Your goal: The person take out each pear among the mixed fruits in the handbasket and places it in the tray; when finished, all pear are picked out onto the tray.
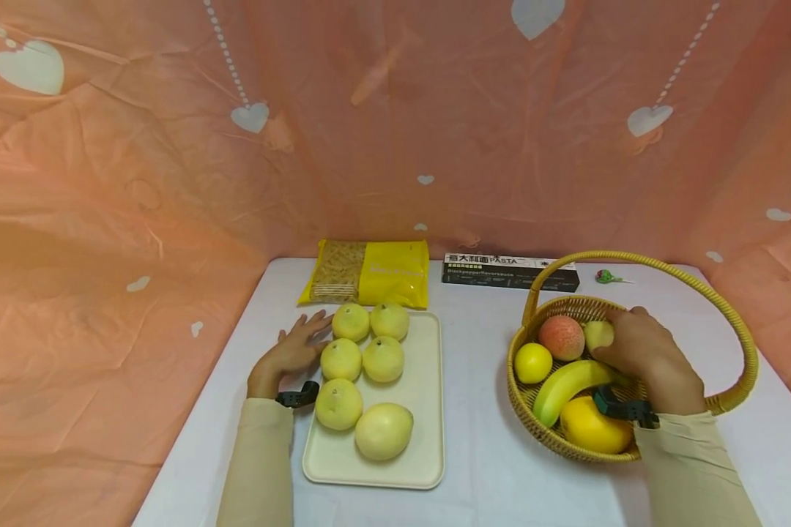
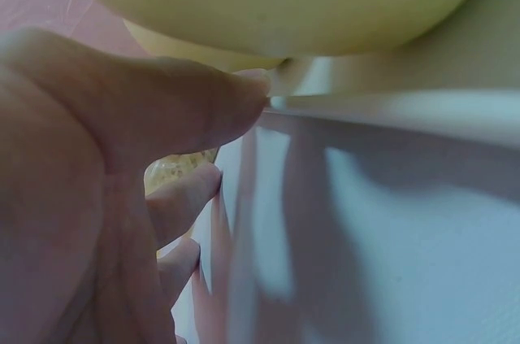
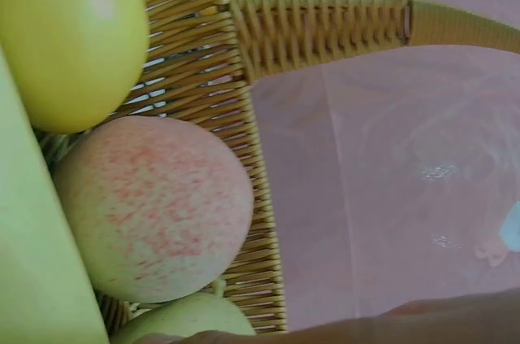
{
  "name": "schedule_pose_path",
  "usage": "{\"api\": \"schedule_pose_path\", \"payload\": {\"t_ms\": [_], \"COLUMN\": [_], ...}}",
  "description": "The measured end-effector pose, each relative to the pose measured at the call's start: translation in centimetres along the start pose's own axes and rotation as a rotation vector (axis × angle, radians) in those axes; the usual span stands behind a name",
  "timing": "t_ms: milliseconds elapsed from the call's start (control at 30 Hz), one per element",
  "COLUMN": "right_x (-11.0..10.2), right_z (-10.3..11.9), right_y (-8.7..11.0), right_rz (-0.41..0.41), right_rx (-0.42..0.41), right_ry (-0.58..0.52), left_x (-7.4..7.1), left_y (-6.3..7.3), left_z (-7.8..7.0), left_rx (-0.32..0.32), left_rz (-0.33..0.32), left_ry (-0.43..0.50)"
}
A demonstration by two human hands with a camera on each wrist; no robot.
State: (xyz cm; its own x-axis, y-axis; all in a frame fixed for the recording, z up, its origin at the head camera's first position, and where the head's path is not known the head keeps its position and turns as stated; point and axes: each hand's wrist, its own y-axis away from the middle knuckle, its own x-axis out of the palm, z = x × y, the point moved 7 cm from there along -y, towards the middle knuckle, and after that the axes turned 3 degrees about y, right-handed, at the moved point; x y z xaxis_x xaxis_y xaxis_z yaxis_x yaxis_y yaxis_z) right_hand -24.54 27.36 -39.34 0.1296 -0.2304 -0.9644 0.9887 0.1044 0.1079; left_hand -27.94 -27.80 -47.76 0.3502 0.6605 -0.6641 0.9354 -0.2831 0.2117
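Note:
My left hand (image 1: 295, 350) lies at the left side of the cream tray (image 1: 425, 457), fingers spread; its thumb tip meets the tray's rim in the left wrist view. Several round pale-yellow fruits (image 1: 384, 359) and an oval one (image 1: 384, 432) sit on that tray. Inside the wicker basket (image 1: 522, 406), my right hand (image 1: 646, 351) grips a pale green pear (image 1: 597, 335) at the back. Beside the pear is a peach (image 1: 562, 338). A lemon (image 1: 532, 363), a banana (image 1: 570, 384) and a yellow mango-like fruit (image 1: 593, 426) fill the nearer part. The right fingertips are mostly hidden.
Behind the tray lies a yellow bag of pasta (image 1: 395, 272). A black pasta box (image 1: 509, 272) and a small wrapped lollipop (image 1: 606, 277) lie along the back edge. The basket's tall handle (image 1: 718, 296) arches over to the right of my right hand. A pink curtain (image 1: 382, 132) hangs behind.

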Motion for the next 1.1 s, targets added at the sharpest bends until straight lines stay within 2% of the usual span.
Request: {"api": "schedule_pose_path", "payload": {"t_ms": [267,467,767,900,1100], "right_x": [0.5,0.5,0.0,-0.8,-2.2], "right_z": [0.1,0.4,0.2,0.7,2.6], "right_y": [0.3,0.4,1.3,2.2,3.7], "right_rz": [-0.032,-0.053,-0.091,-0.123,-0.228], "right_rx": [0.010,-0.005,0.042,0.060,-0.040], "right_ry": [0.011,-0.010,-0.046,-0.075,-0.101], "left_x": [0.2,0.3,0.2,0.1,0.2], "left_y": [0.1,0.3,0.4,0.4,0.2], "left_z": [-0.4,-0.4,-0.1,-0.2,-0.1], "left_rx": [-0.056,-0.078,-0.086,-0.066,-0.044], "left_rz": [0.023,0.015,0.020,0.015,0.007], "left_ry": [-0.016,-0.006,-0.031,-0.040,-0.037]}}
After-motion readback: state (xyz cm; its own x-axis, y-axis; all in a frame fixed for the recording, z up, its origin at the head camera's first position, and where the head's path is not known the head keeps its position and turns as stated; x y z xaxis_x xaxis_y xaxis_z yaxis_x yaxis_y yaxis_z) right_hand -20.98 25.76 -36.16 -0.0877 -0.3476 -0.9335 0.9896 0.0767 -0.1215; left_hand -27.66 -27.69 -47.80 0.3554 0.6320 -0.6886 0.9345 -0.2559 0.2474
